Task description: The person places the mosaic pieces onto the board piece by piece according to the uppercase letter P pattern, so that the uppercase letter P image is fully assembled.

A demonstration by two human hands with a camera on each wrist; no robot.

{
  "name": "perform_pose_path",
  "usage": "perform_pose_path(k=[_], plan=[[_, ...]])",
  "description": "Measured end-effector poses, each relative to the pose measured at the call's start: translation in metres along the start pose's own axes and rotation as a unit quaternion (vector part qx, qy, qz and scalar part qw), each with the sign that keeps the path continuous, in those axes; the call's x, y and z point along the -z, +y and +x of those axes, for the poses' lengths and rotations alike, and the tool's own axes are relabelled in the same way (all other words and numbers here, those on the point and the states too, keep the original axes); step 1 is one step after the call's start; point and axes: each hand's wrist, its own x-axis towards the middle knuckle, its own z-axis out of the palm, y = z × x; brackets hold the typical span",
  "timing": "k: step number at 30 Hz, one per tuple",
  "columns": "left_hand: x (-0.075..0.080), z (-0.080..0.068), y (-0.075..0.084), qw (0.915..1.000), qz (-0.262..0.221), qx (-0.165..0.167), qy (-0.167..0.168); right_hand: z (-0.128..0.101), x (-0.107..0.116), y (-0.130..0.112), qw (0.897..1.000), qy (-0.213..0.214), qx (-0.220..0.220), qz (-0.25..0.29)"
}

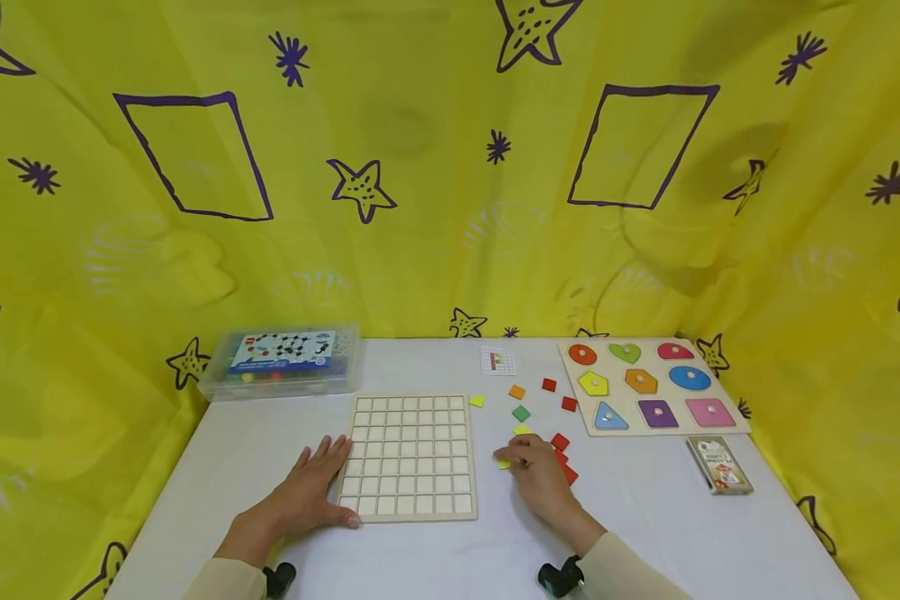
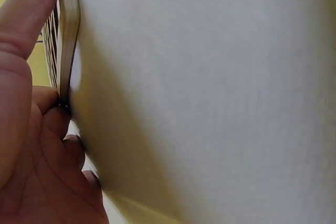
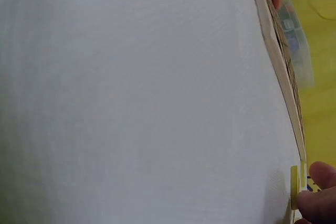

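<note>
A wooden grid board (image 1: 412, 457) with empty square cells lies flat on the white table. My left hand (image 1: 328, 483) rests flat against its left edge, fingers straight, and the thumb lies at the front corner. In the left wrist view the thumb (image 2: 26, 19) presses along the board's edge (image 2: 68, 40). My right hand (image 1: 512, 460) is just right of the board, its fingertips pinching a small yellow tile (image 1: 503, 463). The right wrist view shows that tile (image 3: 294, 195) between fingertips (image 3: 321, 174), with the board's edge (image 3: 281, 72) beyond.
Loose red, orange, green and yellow tiles (image 1: 521, 413) lie right of the board. Behind them is a small pattern card (image 1: 497, 361). A shape puzzle (image 1: 720, 427) sits at the back right, a card pack (image 1: 718, 464) in front of it, a clear plastic box (image 1: 281, 360) at the back left.
</note>
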Motion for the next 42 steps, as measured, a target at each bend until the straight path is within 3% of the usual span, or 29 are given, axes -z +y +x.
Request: perform_pose_path(k=[5, 9, 16, 25, 32, 42], plan=[[-0.001, 0.002, -0.003, 1.0, 0.003, 0.009, 0.001, 0.003, 0.009, 0.002, 0.996, 0.001, -0.051, 0.076], [-0.002, 0.002, -0.005, 0.9999, 0.003, 0.013, 0.004, 0.002, 0.015, 0.002, 0.992, 0.015, -0.071, 0.103], [-0.003, 0.003, -0.002, 1.0, -0.004, 0.008, 0.0, -0.006, 0.007, -0.002, 0.993, 0.031, -0.094, 0.07], [-0.003, 0.003, -0.001, 0.9999, 0.0, 0.012, 0.001, -0.001, -0.011, -0.004, 0.998, 0.039, -0.043, -0.032], [-0.002, 0.003, -0.001, 1.0, -0.003, 0.005, 0.001, 0.004, -0.003, -0.008, 0.999, 0.001, -0.05, -0.014], [0.0, 0.0, 0.001, 1.0, -0.006, 0.007, 0.002, 0.006, -0.003, -0.008, 0.998, -0.001, -0.046, -0.046]])
